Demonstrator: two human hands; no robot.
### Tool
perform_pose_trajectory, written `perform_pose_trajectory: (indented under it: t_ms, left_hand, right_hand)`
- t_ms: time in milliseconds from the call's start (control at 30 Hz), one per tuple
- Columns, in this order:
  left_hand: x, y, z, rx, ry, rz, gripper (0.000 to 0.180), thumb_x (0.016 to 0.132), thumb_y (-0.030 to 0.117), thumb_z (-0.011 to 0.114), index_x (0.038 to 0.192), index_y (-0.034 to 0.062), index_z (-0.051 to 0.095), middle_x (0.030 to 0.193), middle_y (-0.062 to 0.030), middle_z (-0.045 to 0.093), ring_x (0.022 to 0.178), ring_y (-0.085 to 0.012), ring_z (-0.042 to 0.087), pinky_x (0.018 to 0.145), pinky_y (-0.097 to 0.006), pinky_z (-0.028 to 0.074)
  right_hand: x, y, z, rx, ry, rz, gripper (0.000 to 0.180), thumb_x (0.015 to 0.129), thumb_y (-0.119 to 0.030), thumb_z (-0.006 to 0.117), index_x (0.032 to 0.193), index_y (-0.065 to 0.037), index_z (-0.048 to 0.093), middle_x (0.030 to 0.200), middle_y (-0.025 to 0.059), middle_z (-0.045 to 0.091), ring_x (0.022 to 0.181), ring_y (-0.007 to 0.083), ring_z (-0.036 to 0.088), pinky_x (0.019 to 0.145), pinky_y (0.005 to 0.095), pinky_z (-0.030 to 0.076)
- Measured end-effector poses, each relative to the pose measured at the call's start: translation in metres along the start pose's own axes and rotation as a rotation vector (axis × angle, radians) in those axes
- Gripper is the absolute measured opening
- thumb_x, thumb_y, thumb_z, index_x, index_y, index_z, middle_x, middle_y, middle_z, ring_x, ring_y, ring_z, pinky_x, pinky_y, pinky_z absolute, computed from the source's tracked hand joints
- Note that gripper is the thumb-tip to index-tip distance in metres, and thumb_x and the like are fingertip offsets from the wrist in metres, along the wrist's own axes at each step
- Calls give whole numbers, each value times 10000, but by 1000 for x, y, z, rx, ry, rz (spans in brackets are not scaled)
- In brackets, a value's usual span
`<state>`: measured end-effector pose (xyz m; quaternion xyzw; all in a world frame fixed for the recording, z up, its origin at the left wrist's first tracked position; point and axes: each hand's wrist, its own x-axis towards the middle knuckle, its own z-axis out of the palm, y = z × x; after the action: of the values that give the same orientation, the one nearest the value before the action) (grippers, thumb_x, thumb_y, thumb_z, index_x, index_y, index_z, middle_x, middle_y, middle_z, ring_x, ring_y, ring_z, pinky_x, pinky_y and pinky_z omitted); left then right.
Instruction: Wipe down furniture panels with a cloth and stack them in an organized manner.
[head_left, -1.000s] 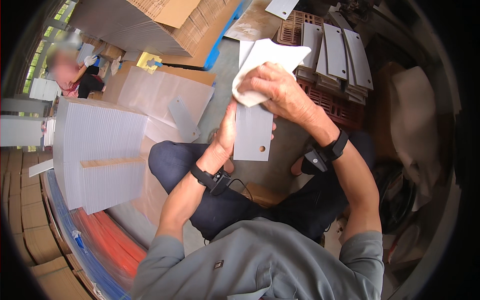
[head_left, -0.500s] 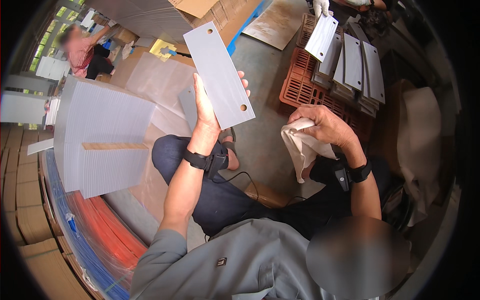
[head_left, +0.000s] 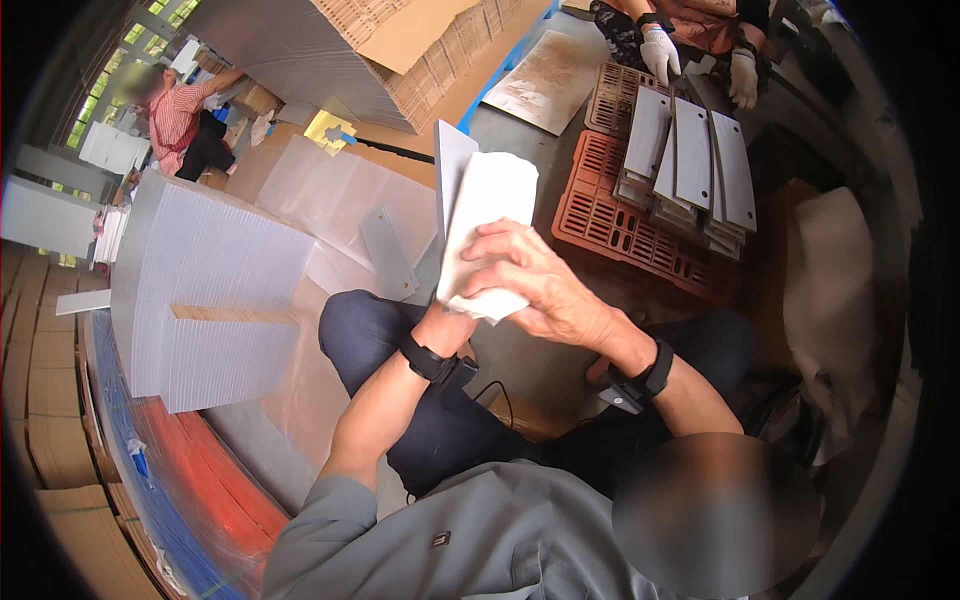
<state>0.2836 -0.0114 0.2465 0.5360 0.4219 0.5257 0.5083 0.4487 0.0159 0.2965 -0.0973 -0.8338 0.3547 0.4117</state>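
Note:
A flat grey panel [head_left: 453, 160] stands steeply tilted in front of me, its lower end in my left hand [head_left: 447, 322]. That hand's fingers are hidden behind the cloth and the panel. With bent fingers, my right hand [head_left: 535, 282] presses a folded white cloth [head_left: 500, 190] against the panel's right-hand face. The cloth covers most of that face. Another grey panel with small holes [head_left: 388, 250] lies on the translucent sheet [head_left: 312, 185] beyond my left knee.
At left stands a tall stack of grey panels [head_left: 230, 260]. Holed panels [head_left: 690, 160] lie piled on orange plastic crates [head_left: 600, 190] at right. Behind them are a co-worker's gloved hands [head_left: 660, 55]. Another person [head_left: 180, 115] sits far left, near stacked cardboard [head_left: 420, 75].
My right hand has brought the cloth left and onto the panel. My left hand has turned the panel nearly edge-on. The co-worker's hand has let go of a panel at the pile.

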Motion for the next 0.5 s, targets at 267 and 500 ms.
perform_pose_trajectory:
  t_ms: [267, 500]
  left_hand:
    - [-6, 18, 33, -1234, -559, -544, 441, 1072, 474, 438, 1028, 40, 502, 634, 15, 426, 506, -108, 465, 462, -240, 412]
    - [2, 40, 23, -863, -223, -554, 895, 987, 773, 314, 1419, 6, 476, 1159, -201, 622, 983, -261, 666, 837, -413, 609]
  right_hand:
    - [41, 71, -70, 20, 483, 530, 383, 1015, -357, 633, 1268, -74, 588, 1126, 185, 699, 1025, 312, 705, 867, 421, 555]
    - [35, 64, -76, -172, 475, 549, 334, 1034, -376, 627, 1148, -62, 644, 931, 85, 710, 823, 180, 676, 738, 346, 541]
